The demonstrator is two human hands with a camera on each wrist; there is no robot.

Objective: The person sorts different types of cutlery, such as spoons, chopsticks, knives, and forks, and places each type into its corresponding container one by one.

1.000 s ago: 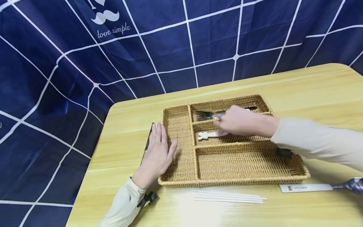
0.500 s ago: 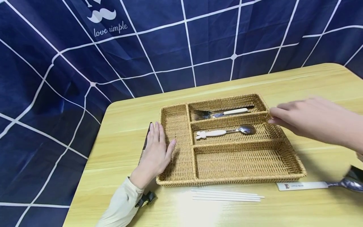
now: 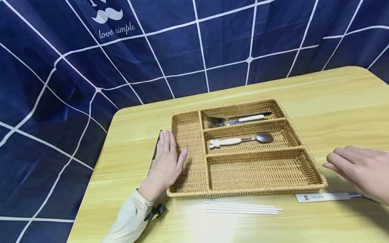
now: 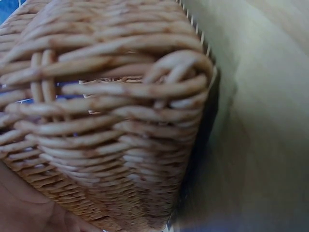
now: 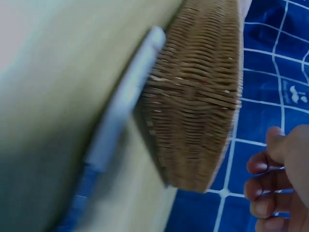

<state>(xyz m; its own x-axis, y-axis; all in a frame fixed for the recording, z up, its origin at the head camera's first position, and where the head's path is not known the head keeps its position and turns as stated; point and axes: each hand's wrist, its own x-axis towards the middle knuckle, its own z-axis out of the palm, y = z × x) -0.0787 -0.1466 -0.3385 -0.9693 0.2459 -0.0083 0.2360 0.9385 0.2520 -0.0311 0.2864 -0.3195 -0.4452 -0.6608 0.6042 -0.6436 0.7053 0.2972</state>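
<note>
White-handled utensil (image 3: 322, 197) just below the right hand (image 3: 360, 170)

It lies before the near-right corner of the basket (image 3: 249, 193), long axis sideways, handle end pointing left, other end hidden. Right of the basket, the nearer hand hangs loosely curled, empty; the left hand (image 3: 165, 162) rests straight-fingered on the basket's left rim.

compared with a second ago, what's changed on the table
The right hand has come off the rabbit-handled spoon, now in the middle compartment of the wicker tray, and moved right and nearer the wearer, by the white-handled utensil. The left hand still rests at the tray's left side; forks and white sticks stayed put.
</note>
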